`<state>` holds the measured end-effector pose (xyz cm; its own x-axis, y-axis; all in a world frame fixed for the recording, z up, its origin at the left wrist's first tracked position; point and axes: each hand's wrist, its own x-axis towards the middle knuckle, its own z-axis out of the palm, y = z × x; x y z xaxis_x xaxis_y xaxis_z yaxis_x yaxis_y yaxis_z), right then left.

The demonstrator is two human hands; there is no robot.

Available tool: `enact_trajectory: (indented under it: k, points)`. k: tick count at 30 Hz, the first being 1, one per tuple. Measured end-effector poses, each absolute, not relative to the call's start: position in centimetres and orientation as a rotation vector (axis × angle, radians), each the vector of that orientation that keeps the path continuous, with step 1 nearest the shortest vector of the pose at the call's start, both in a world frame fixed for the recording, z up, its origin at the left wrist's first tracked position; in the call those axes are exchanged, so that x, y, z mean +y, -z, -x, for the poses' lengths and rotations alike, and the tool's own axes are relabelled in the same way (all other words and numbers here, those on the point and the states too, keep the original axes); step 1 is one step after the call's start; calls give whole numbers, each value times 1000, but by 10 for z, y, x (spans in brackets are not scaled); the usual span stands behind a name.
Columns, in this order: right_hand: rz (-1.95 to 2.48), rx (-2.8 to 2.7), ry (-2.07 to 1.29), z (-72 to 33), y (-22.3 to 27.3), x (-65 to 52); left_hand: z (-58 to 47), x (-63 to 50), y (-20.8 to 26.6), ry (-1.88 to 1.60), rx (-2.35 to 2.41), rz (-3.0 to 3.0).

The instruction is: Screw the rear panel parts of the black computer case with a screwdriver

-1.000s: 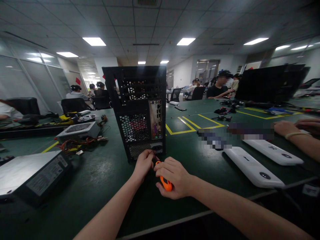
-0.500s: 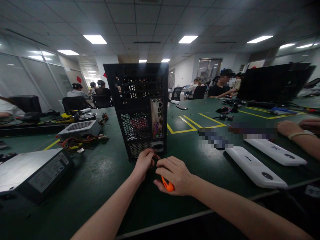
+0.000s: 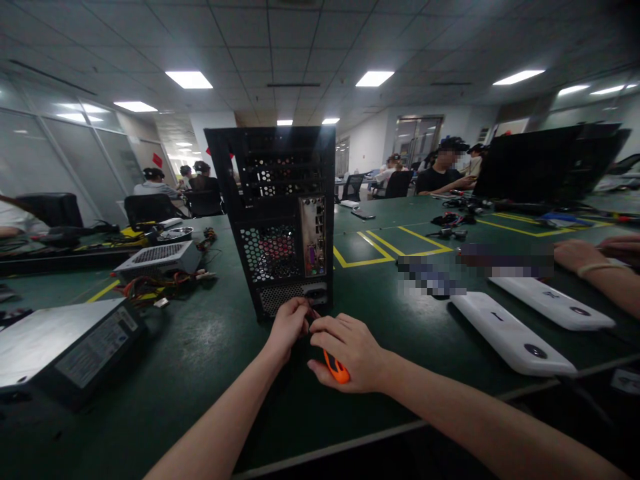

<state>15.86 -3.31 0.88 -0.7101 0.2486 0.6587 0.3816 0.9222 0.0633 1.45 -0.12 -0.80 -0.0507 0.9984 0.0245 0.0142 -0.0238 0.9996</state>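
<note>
A black computer tower case (image 3: 280, 220) stands upright on the dark green table (image 3: 200, 360), its rear panel facing me. My right hand (image 3: 347, 350) is closed around an orange-handled screwdriver (image 3: 336, 368), whose tip points at the bottom of the rear panel. My left hand (image 3: 290, 327) pinches at the same spot by the case's lower edge, fingers touching the tool's front end. What the fingers pinch is hidden.
A grey power supply (image 3: 70, 350) lies at the left front, another one with loose cables (image 3: 157, 261) behind it. Two white flat devices (image 3: 510, 333) lie at the right, near another person's hands (image 3: 580, 257). Several people sit at the tables behind.
My right hand has turned over the screwdriver handle, so less orange shows. Both hands have stayed at the case's bottom edge. The view shifted slightly.
</note>
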Motion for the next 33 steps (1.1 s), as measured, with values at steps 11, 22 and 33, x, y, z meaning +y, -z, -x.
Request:
enact_trajectory:
  k: [11, 22, 33]
  points:
    - [417, -2461, 285, -159, -6, -30, -15, -1, 9, -1207, 1188, -1172]
    - [410, -2443, 220, -162, -1, -26, -16, 1, 11, -1249, 1198, -1194]
    - [446, -2403, 229, -161, -4, -28, -16, 0, 7, -1226, 1226, -1180]
